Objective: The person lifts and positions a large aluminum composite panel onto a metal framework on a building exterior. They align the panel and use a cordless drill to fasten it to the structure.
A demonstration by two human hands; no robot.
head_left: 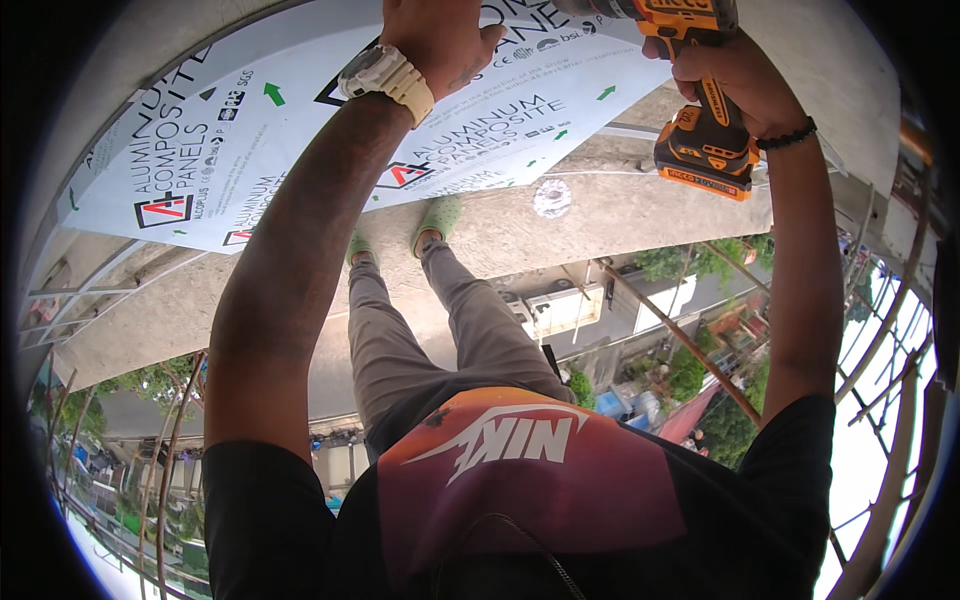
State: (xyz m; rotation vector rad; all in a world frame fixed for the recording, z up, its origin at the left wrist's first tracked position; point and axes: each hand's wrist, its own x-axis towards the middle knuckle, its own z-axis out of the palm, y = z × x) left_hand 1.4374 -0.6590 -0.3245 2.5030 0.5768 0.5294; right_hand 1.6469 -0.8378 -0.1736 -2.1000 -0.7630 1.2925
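Observation:
My left hand [435,45], with a white wristwatch [385,82] at the wrist, lies at or over a printed, film-covered panel [250,160] at the top of the view; its thumb shows, but most of its fingers are cut off. My right hand [750,85] grips an orange and black cordless drill [705,150] by the handle, at the panel's right. The drill's front end reaches the top edge, where its tip is hard to make out.
I stand in green clogs [432,215] on a narrow concrete ledge [620,210]. Below are a street, trees and rooftops. Scaffolding poles [680,340] cross beside and below me, and a light metal frame [80,290] runs at the left.

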